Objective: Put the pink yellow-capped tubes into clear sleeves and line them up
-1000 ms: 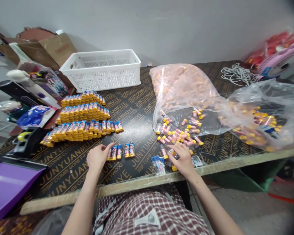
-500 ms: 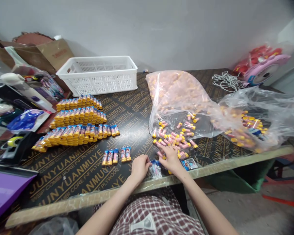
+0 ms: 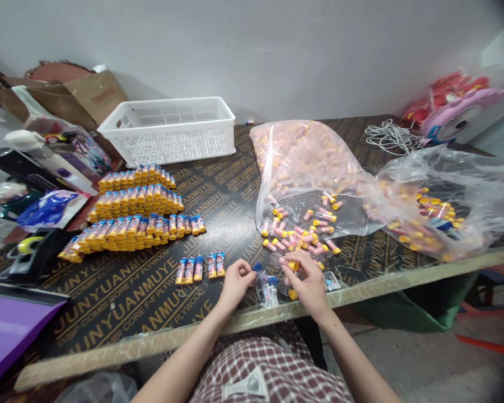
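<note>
Right hand, drawn back from loose tubes, now pinches a yellow-capped tube, apparently one picked; left hand apart, fingertips bunched by clear packets, grip unclear.

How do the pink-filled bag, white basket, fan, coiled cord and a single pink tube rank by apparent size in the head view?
Largest to smallest, as they look:
pink-filled bag
white basket
fan
coiled cord
single pink tube

Checked garment, maroon-brown crossed by white lines. Pale patch on front, greyish motif. Forearms bare to frame edge; left hand, right hand likewise bare.
</note>
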Demonstrator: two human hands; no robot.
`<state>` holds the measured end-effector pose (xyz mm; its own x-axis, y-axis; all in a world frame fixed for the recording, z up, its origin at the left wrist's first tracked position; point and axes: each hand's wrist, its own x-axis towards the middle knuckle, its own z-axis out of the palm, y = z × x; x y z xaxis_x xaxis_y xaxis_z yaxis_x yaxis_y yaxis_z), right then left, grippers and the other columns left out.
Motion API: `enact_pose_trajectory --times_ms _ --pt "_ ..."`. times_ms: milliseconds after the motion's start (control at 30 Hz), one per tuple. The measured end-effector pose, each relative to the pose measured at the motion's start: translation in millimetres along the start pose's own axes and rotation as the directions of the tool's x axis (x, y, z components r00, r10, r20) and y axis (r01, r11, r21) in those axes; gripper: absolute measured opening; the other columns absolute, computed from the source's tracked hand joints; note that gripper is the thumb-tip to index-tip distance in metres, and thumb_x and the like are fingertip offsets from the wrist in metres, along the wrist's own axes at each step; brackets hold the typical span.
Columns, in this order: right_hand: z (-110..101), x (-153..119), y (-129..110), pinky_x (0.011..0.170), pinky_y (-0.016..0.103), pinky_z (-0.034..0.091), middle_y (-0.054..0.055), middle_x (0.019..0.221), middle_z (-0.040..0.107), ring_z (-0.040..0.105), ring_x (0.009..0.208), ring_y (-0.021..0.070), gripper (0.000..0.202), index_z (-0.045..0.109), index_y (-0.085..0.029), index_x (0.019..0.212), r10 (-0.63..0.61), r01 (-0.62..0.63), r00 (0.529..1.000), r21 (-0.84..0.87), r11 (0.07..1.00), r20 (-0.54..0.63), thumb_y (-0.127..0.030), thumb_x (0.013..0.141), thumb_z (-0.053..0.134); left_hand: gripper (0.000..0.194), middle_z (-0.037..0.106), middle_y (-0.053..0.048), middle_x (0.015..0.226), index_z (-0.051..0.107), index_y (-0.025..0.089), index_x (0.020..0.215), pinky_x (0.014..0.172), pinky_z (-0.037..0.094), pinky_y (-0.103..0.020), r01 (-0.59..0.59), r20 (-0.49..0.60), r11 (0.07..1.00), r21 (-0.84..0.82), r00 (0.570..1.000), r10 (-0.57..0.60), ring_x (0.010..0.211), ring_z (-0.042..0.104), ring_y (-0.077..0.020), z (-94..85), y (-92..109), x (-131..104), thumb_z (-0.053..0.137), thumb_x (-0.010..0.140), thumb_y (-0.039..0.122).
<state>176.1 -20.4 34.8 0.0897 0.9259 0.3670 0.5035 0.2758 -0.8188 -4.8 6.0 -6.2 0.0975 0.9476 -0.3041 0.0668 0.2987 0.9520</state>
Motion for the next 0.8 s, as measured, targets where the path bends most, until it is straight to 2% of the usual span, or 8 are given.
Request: enact_pose_trajectory --times_ms 100,200,333,567,667,800 --pt "-1 -9 -5 0.076 0.031 0.051 0.007 0.098 0.059 0.057 0.096 0.0200 0.017 0.064 -0.022 0.097 0.029 -0.028 1.000 0.069 0.997 -0.002 -0.021 0.082 0.056 0.030 0.060 0.004 0.054 0.051 0.017 0.072 0.054 0.046 -0.023 0.148 0.007 0.921 -0.360 0.988 -0.156 0.048 0.056 -0.0105 -7.4 11 5 0.073 0.052 0.019" --pt "2 -18 -7 0.072 0.030 0.052 0.007 0.100 0.060 0.059 0.093 0.0193 0.020 0.064 -0.023 0.101 0.044 -0.042 0.999 0.109 0.993 -0.012 -0.021 0.082 0.056 0.038 0.066 0.000 0.064 0.060 0.014 0.077 0.055 0.048 -0.021 0.184 0.019 0.849 -0.495 0.979 -0.201 0.052 0.058 -0.0089 -14.5 23 8 0.081 0.046 0.020" --pt "8 -24 -11 0.076 0.033 0.052 0.007 0.100 0.064 0.062 0.089 0.0192 0.023 0.063 -0.023 0.104 -0.004 0.008 0.998 0.060 0.998 -0.058 -0.019 0.081 0.058 0.032 0.066 -0.001 0.062 0.065 0.012 0.065 0.055 0.049 -0.020 0.159 -0.021 0.810 -0.564 0.978 -0.206 0.052 0.058 -0.0080 -18.2 31 9 0.083 0.047 0.032" --pt "12 -23 -19 0.080 0.034 0.052 0.007 0.098 0.066 0.063 0.091 0.0192 0.028 0.063 -0.022 0.106 -0.178 0.175 0.979 -0.040 0.984 -0.098 -0.011 0.080 0.058 0.038 0.064 -0.001 0.054 0.064 0.012 0.059 0.050 0.046 -0.020 0.124 -0.140 0.796 -0.592 0.957 -0.253 0.051 0.059 -0.0107 -18.9 32 6 0.084 0.042 0.039" --pt "15 -25 -19 0.083 0.036 0.052 0.007 0.100 0.066 0.063 0.094 0.0201 0.031 0.063 -0.024 0.108 -0.193 0.190 0.978 -0.046 0.981 -0.079 -0.011 0.080 0.058 0.038 0.064 -0.001 0.055 0.064 0.012 0.060 0.051 0.046 -0.020 0.129 -0.133 0.796 -0.591 0.958 -0.254 0.052 0.060 -0.0107 -18.6 32 5 0.084 0.043 0.040" --pt "20 -28 -17 0.087 0.039 0.051 0.007 0.103 0.065 0.061 0.098 0.0212 0.033 0.062 -0.026 0.111 -0.156 0.156 0.988 -0.028 0.987 0.016 -0.012 0.082 0.055 0.036 0.064 0.000 0.060 0.064 0.012 0.064 0.054 0.047 -0.020 0.104 -0.129 0.816 -0.568 0.969 -0.213 0.055 0.058 -0.0092 -13.8 31 3 0.081 0.049 0.040"
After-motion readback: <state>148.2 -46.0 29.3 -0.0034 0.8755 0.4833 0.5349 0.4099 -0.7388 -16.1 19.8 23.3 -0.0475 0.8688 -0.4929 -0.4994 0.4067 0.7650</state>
